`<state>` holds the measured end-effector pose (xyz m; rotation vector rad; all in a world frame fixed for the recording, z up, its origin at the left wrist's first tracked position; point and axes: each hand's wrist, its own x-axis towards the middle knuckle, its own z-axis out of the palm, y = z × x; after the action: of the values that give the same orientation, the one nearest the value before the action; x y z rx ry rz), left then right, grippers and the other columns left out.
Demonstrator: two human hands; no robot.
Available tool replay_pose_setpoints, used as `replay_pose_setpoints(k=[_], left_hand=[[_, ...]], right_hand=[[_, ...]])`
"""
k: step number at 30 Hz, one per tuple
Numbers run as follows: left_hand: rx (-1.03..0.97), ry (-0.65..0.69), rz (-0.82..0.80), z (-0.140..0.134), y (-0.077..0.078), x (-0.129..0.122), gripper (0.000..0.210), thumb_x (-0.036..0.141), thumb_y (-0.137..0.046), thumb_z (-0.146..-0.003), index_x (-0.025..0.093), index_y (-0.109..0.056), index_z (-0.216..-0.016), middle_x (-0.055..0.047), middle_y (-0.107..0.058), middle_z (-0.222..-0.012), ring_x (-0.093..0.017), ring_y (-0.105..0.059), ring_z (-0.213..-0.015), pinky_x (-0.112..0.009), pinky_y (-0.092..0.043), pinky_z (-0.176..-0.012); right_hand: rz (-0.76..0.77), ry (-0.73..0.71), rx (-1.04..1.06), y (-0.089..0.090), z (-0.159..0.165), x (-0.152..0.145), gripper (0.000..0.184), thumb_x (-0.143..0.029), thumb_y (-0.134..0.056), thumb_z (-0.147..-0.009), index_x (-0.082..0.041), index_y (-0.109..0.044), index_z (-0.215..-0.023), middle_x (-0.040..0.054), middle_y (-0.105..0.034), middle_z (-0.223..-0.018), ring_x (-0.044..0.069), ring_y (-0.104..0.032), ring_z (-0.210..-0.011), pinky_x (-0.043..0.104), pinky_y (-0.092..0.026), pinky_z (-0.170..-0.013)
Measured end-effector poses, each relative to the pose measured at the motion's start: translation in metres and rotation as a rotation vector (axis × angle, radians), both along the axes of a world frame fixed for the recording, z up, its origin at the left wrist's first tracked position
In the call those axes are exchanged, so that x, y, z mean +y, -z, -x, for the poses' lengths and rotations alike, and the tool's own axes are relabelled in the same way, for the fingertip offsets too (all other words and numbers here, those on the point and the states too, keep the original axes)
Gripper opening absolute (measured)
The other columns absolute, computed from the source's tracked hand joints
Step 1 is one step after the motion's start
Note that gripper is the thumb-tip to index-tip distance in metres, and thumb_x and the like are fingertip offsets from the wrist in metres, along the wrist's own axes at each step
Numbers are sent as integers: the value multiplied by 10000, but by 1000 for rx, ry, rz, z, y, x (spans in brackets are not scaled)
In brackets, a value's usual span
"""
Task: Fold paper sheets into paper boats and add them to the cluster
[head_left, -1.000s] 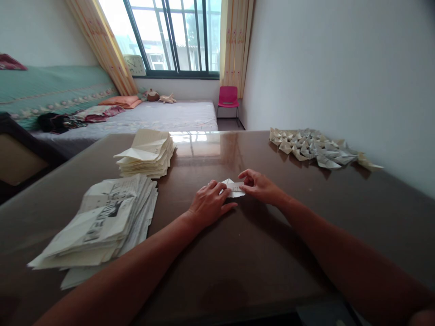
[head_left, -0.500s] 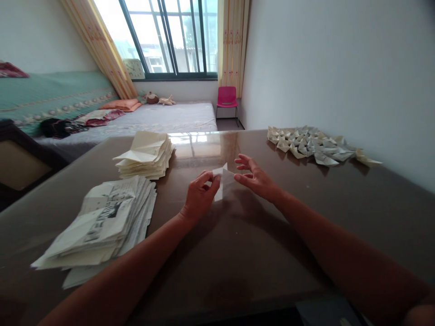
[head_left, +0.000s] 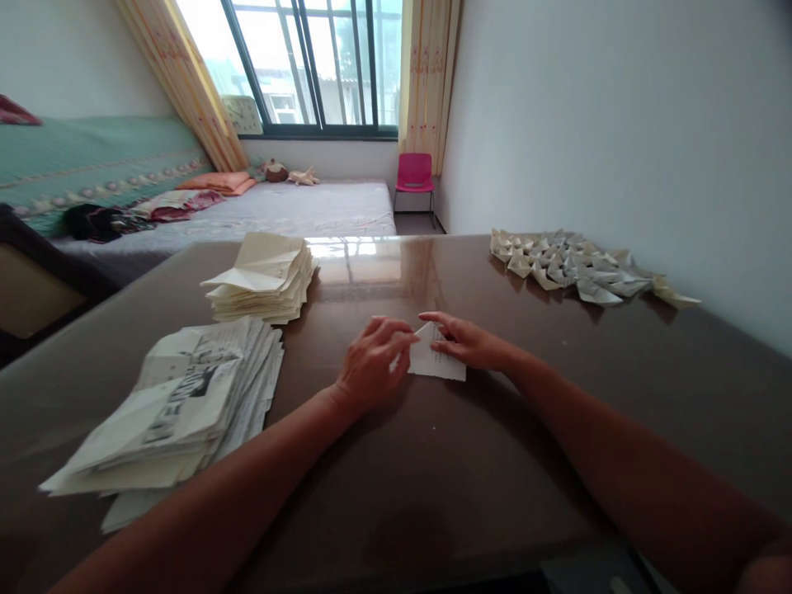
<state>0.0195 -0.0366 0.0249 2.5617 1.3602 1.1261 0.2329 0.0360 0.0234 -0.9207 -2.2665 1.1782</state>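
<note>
A small folded sheet of paper [head_left: 438, 365], with a pointed top and some print on it, is between my hands above the middle of the table. My left hand [head_left: 375, 360] is closed at its left edge, thumb and fingers curled together, and covers that corner. From the right, my right hand [head_left: 473, 341] grips the paper, with its thumb on the near face and its forefinger along the top. The lower edge of the paper faces me.
Left on the brown table [head_left: 396, 487] lie a stack of printed paper [head_left: 186, 396] and a stack of cream paper [head_left: 266, 280]. Many folded paper shapes [head_left: 557, 260] sit at the far right, near the wall. Beyond are a bed [head_left: 327, 206] and a pink chair [head_left: 414, 173].
The paper has turned so that a broad printed face shows. My right hand, open and apart from it before, has moved in onto it. My left hand stays at its left side.
</note>
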Motion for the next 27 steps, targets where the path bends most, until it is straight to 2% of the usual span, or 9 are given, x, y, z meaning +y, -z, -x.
replay_pose_setpoints(k=[2, 5, 7, 9, 11, 13, 17, 21, 27], left_hand=[[224, 167, -26, -6, 1, -5, 274, 168, -448, -883, 216, -616, -1093, -55, -618, -1112, -211, -511, -1087, -376, -443, -979], [364, 173, 27, -15, 5, -8, 283, 229, -414, -919, 199, -597, -1133, -64, -611, -1112, -207, -529, -1053, -365, -451, -968], [385, 118, 61, -18, 7, -8, 298, 272, -413, -927, 215, -585, -1164, -62, -603, -1120, -207, -535, -1037, -372, -455, -962], [400, 95, 80, -19, 7, -7, 310, 295, -414, -930, 240, -575, -1189, -55, -599, -1125, -206, -532, -1037, -372, -456, -956], [412, 87, 83, -18, 7, -7, 319, 306, -411, -934, 261, -568, -1207, -50, -597, -1131, -204, -524, -1044, -371, -453, -951], [427, 73, 82, -18, 5, -7, 335, 317, -404, -938, 277, -553, -1235, -47, -589, -1156, -206, -513, -1054, -375, -451, -941], [478, 26, 94, -22, 2, -8, 375, 353, -393, -940, 314, -505, -1295, -39, -559, -1220, -219, -486, -1066, -379, -457, -884], [496, -22, 119, -28, 1, -7, 396, 376, -408, -929, 344, -474, -1318, -23, -544, -1231, -228, -465, -1067, -386, -449, -865], [453, -19, 131, -29, 3, -6, 388, 362, -423, -921, 354, -482, -1303, -20, -550, -1209, -233, -457, -1061, -395, -447, -848]], right_hand=[[-139, 36, -67, 1, 5, 0, 555, -248, -566, -841, -164, -418, -1369, -34, -569, -721, 101, -497, -645, 227, -423, -639], [-180, 92, -69, 2, 9, 2, 509, -241, -540, -853, -153, -442, -1344, -11, -615, -765, 116, -536, -692, 244, -443, -679], [-101, 144, -54, 1, 4, 7, 417, -270, -500, -883, -158, -485, -1285, 31, -655, -869, 128, -572, -751, 243, -468, -674], [59, 198, -80, -3, -4, 11, 329, -331, -465, -909, -171, -529, -1189, 50, -667, -907, 125, -589, -711, 229, -483, -604], [222, 196, -130, -6, -14, 13, 314, -401, -477, -901, -169, -547, -1101, 45, -667, -837, 118, -587, -623, 225, -483, -542], [257, 140, -163, -9, -21, 13, 343, -420, -571, -842, -159, -552, -1064, 30, -661, -781, 119, -588, -607, 229, -483, -549], [4, 130, -273, -13, -20, 7, 356, -318, -719, -697, -145, -607, -987, 25, -670, -799, 136, -599, -706, 222, -454, -615], [-188, 202, -455, -20, -13, -1, 183, -306, -681, -710, -166, -660, -827, 20, -684, -743, 136, -600, -665, 217, -409, -580], [-198, 184, -511, -29, -12, -6, 120, -271, -653, -716, -176, -696, -775, 17, -704, -723, 130, -609, -636, 204, -387, -545]])
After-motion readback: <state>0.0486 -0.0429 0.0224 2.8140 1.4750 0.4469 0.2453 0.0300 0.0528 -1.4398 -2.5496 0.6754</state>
